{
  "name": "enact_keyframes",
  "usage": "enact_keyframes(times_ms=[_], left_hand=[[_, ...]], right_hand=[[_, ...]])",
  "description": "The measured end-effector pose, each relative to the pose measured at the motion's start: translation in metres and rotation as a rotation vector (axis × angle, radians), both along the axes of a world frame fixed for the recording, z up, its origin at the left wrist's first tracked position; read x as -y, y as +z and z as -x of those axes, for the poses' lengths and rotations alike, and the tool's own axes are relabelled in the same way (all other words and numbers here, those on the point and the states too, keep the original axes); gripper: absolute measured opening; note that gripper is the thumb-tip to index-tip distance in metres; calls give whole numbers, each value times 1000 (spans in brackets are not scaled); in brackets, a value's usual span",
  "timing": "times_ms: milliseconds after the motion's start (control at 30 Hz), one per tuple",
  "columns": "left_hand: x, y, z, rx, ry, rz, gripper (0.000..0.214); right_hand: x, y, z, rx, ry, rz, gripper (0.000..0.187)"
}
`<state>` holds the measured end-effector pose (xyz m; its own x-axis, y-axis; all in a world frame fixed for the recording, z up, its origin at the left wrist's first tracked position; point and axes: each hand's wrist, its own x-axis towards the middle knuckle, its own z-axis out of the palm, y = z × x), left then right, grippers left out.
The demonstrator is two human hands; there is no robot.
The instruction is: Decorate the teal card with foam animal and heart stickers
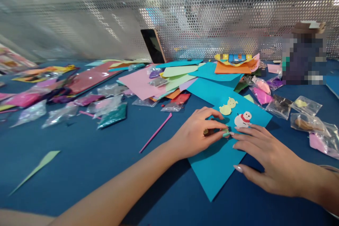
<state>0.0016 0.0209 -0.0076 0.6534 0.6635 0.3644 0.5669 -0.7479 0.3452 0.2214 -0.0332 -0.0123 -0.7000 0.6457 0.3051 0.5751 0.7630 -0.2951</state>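
A turquoise paper sheet (219,162) lies on the blue table in front of me. A white snowman cut-out with a red scarf (243,119) and a pale yellow-green double-blob cut-out (228,107) are stuck on it. My left hand (197,134) rests on the sheet's left edge, its fingertips pinching a small pale green piece (226,134). My right hand (265,155) lies flat on the sheet, fingers spread, fingertips meeting the left hand's at that piece.
Coloured paper sheets (169,77) and plastic bags of craft material (304,113) are scattered across the table. A pink stick (156,132) lies left of my hands, a green paper sliver (37,169) near the front left. A phone (153,46) leans on the perforated metal wall.
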Motion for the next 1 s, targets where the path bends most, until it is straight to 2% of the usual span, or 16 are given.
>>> enact_keyframes(times_ms=[167,500,1000], left_hand=[[-2,-1,1,-15,-31,7,17],[0,3,4,21,-44,127,23],[-2,2,2,-26,-71,136,21]], right_hand=[[0,1,0,-7,-3,-5,23],[0,1,0,-8,1,-17,24],[0,0,0,-15,-1,-18,25]])
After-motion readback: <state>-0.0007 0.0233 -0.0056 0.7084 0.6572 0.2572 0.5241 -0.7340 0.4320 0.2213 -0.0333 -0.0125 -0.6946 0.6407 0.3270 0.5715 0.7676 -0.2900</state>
